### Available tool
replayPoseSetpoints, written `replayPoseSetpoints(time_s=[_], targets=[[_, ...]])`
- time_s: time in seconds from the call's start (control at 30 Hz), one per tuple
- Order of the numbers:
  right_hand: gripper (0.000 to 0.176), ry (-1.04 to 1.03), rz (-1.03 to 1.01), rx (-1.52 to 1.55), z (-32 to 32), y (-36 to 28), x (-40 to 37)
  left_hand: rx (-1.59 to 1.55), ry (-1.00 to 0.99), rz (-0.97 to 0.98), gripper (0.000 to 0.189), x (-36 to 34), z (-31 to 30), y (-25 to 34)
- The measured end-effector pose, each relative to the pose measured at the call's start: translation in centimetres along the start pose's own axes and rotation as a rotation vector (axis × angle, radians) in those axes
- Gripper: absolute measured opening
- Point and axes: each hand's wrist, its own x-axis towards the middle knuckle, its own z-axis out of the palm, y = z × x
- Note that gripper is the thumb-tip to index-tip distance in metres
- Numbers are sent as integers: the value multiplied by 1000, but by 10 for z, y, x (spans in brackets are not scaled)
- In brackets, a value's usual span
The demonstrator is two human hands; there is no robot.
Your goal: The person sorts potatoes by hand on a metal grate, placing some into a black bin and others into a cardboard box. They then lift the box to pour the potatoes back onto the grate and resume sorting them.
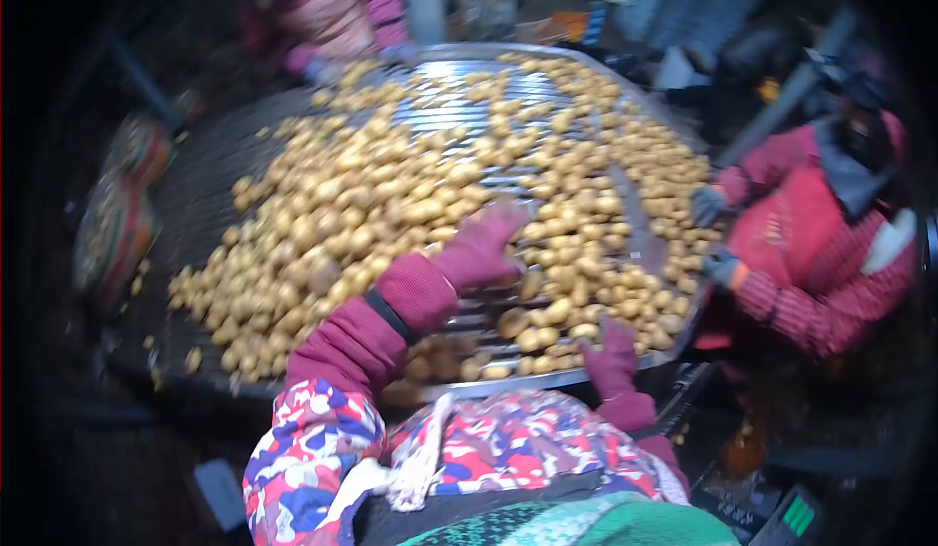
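Many small yellow potatoes (342,209) lie spread over a large slatted metal table (445,113) with a raised rim. My left hand (486,245), in a maroon glove, reaches over the middle of them. Its thumb and fingers are apart and nothing shows between them, though the fingers are a little blurred. Near the front rim, my right hand (613,360) wears a matching glove. Its fingers are spread beside the closest potatoes, and I see nothing held. Whether either hand touches a potato is hard to tell.
A person in red (791,224) stands at the right with gloved hands by the rim; another person (337,19) works at the far left. A flat metal divider (635,219) runs among the potatoes. A filled mesh sack (122,209) stands left, and a device with a green display (797,517) sits lower right.
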Motion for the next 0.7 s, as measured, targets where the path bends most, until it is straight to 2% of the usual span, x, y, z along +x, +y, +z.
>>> replayPoseSetpoints(time_s=[0.07,0.13,0.23,0.3,0.33,0.37,0.43,0.47,0.53,0.63,0.7], targets=[[75,46,-26,21,-2,1,-1,278,87,-183,84,-33,-82,-24],[73,-10,-50,66,-11,-2,2,620,148,-394,90,-79,-116,-82],[71,-17,-30,87,-21,-12,6,494,-11,-638,100,-117,-138,-107],[70,-12,-34,87,-21,-12,7,582,-38,-646,104,-107,-113,-103],[69,3,-58,91,-21,-10,5,633,50,-573,106,-103,-107,-100],[69,23,-77,101,-20,-10,5,592,-7,-638,106,-93,-102,-97],[69,27,-81,111,-16,-11,8,504,259,-320,103,-82,-67,-118],[69,27,-83,108,-18,-8,4,496,252,-320,103,-71,-63,-108],[68,30,-78,112,-19,-8,4,403,-154,-419,103,-39,-64,-83],[67,51,-66,105,-16,-7,6,188,-198,-398,99,7,-26,-57],[67,32,-69,149,-16,-6,4,208,-307,-354,101,33,-8,-31]])
